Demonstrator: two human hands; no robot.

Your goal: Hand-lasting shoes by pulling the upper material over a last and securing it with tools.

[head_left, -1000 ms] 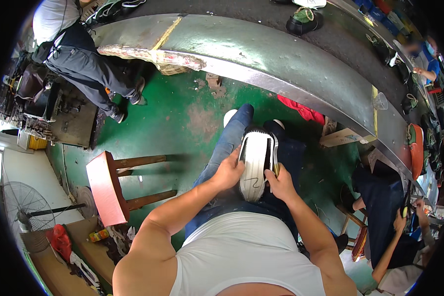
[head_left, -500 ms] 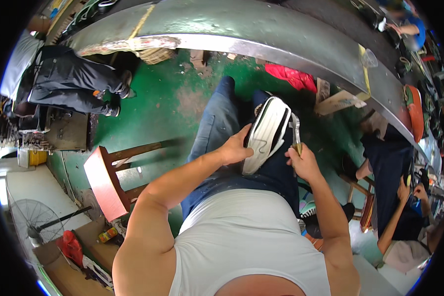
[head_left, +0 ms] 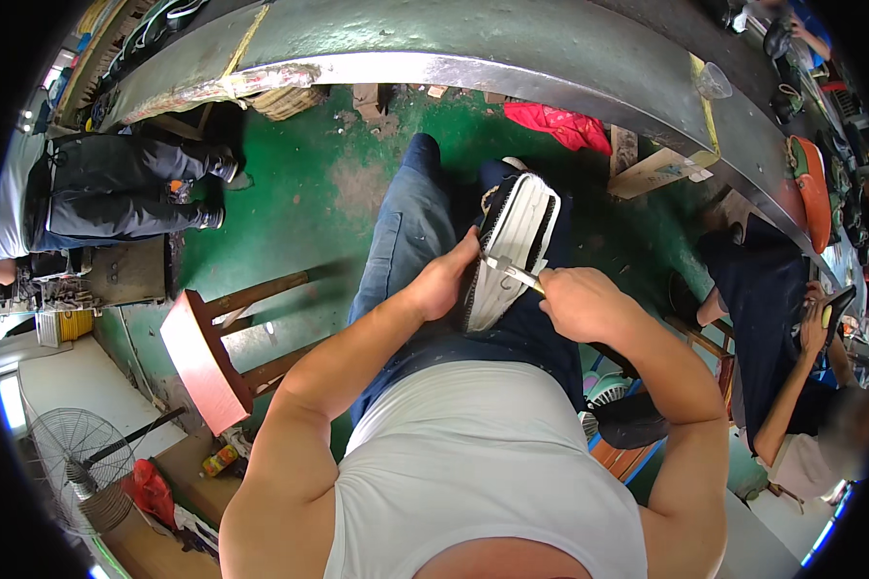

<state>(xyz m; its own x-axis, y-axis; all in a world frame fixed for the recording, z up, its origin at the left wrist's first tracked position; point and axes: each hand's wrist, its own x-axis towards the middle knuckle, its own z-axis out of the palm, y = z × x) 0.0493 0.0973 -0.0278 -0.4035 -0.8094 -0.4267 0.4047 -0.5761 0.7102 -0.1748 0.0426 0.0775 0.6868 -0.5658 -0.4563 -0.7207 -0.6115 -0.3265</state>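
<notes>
A shoe (head_left: 518,230) lies sole side up across my lap, its pale underside facing me and a dark upper edge with stitching around it. My left hand (head_left: 443,282) grips its left side, thumb along the edge and the other fingers hidden beneath. My right hand (head_left: 589,305) is closed around the handle of silver metal pliers (head_left: 514,269). The pliers lie across the middle of the underside, their head reaching the left edge beside my left thumb. A curved dark line marks the underside below them.
A long metal-edged bench (head_left: 396,69) runs across the front. At left stands a reddish wooden stool (head_left: 203,362), with a fan (head_left: 79,468) behind. Red cloth (head_left: 560,125) lies under the bench. Co-workers sit at both sides; the one at right holds a dark shoe (head_left: 837,307).
My right hand has swung the pliers from beside the shoe's right side to across its underside. My left hand has shifted slightly and keeps its hold. The co-worker at right has raised a shoe.
</notes>
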